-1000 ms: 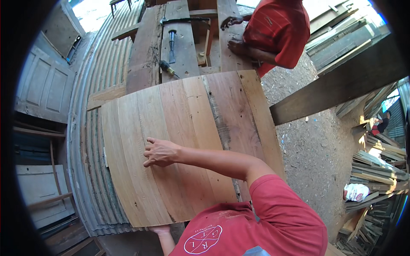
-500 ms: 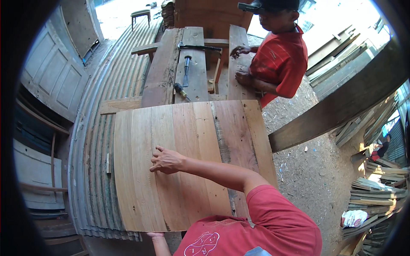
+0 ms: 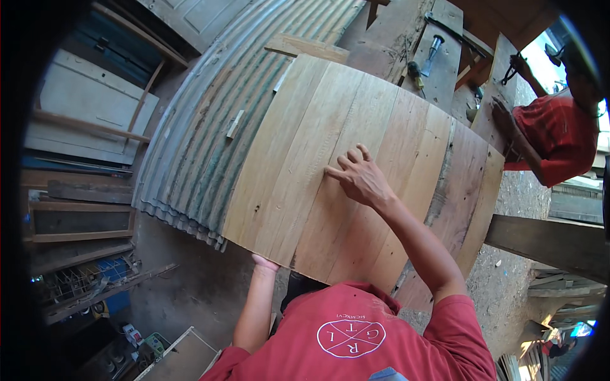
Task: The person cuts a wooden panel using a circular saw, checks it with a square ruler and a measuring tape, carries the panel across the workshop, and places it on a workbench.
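Note:
A broad wooden panel (image 3: 406, 171) of several planks joined side by side lies in front of me. My right hand (image 3: 361, 178) rests on its upper face near a plank seam. Its fingers are bent and apart, with nothing held. At the panel's near left edge is my left hand (image 3: 264, 262), its fingers hidden beneath the wood. Beyond the panel, a chisel (image 3: 434, 52) and a screwdriver with a dark and yellow handle (image 3: 415, 77) lie on rough planks (image 3: 441, 76), beside a long black metal tool (image 3: 452, 30).
Stacked corrugated metal sheets (image 3: 210, 140) spread left of the panel, with a small wood strip (image 3: 235, 124) on them. A co-worker in red (image 3: 556, 133) at far right holds black pincers (image 3: 508, 75). A thick wooden beam (image 3: 546, 244) juts in at right. Framed panels (image 3: 95, 101) stand at left.
The view has swung left, so the panel and co-worker appear farther right. My right hand stays on the panel; more of my left forearm shows. Pincers now show in the co-worker's raised hand.

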The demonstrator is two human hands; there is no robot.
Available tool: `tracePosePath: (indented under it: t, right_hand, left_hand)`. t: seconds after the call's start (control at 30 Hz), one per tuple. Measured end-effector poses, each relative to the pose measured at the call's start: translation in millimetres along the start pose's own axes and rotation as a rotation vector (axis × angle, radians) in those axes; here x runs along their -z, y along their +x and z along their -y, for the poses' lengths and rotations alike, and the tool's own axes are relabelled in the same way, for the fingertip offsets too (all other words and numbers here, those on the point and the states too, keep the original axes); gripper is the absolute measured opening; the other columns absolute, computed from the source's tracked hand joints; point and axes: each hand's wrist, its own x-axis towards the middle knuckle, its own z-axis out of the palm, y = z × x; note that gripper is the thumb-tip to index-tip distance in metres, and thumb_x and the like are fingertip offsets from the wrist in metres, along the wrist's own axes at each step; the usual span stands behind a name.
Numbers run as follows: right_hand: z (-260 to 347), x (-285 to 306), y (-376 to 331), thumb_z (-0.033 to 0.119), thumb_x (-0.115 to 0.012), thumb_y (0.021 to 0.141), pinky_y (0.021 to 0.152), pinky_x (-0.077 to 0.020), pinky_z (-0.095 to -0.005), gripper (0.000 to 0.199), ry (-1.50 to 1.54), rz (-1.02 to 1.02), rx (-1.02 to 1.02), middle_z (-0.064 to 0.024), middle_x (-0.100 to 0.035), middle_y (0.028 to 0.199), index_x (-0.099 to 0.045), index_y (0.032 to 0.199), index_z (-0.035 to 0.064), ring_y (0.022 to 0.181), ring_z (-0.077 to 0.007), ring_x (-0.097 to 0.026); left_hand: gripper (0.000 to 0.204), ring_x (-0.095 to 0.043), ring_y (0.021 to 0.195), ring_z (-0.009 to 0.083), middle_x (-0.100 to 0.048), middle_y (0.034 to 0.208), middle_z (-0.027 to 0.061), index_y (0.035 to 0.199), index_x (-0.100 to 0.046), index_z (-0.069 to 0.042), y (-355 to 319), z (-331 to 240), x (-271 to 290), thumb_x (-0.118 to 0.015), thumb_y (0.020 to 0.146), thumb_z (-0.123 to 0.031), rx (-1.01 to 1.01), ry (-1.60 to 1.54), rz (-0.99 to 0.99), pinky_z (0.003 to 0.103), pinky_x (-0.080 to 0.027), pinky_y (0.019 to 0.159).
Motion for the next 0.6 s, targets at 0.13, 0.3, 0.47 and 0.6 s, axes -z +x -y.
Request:
tracePosePath:
  t: [0.13,0.3,0.47,0.6]
  right_hand:
    - [2,-7,-7,0.014,-0.062,0.088,0.116,-0.0284,-0.0533,0.037,-0.069,-0.139,-0.132,-0.0044,-0.058,0.103,-0.062,0.123,0.0267,0.112,-0.0248,-0.053]
    - [12,-6,-12,0.015,-0.064,0.086,0.115,-0.0285,-0.0527,0.052,-0.035,-0.123,-0.214,-0.0065,-0.058,0.113,-0.059,0.135,0.0296,0.116,-0.0275,-0.051]
    - [19,-3,-19,0.016,-0.064,0.086,0.114,-0.0301,-0.0530,0.055,-0.094,-0.116,-0.227,-0.0082,-0.058,0.118,-0.059,0.138,0.0312,0.120,-0.0294,-0.050]
    - [19,7,-16,0.018,-0.063,0.087,0.114,-0.0308,-0.0527,0.054,-0.110,-0.101,-0.261,-0.0091,-0.058,0.122,-0.059,0.139,0.0320,0.121,-0.0307,-0.049]
  left_hand:
    - [0.079,-0.047,0.138,0.0374,-0.047,0.153,0.0150,0.152,-0.042,-0.008,-7,-6,-23,-0.035,0.098,-0.065,0.037,0.013,-0.104,0.056,-0.040,0.112]
    - [0.079,-0.046,0.139,0.0374,-0.047,0.154,0.0128,0.152,-0.044,-0.010,-12,-14,-15,-0.034,0.097,-0.066,0.008,-0.011,-0.087,0.057,-0.039,0.113]
    - [0.077,-0.046,0.139,0.0372,-0.047,0.153,0.0134,0.152,-0.043,-0.009,-17,-15,-21,-0.035,0.098,-0.063,0.027,-0.057,0.027,0.056,-0.039,0.113]
    - [0.077,-0.045,0.140,0.0370,-0.046,0.154,0.0127,0.152,-0.043,-0.010,-13,-25,-26,-0.037,0.097,-0.063,-0.001,-0.063,0.096,0.057,-0.038,0.114]
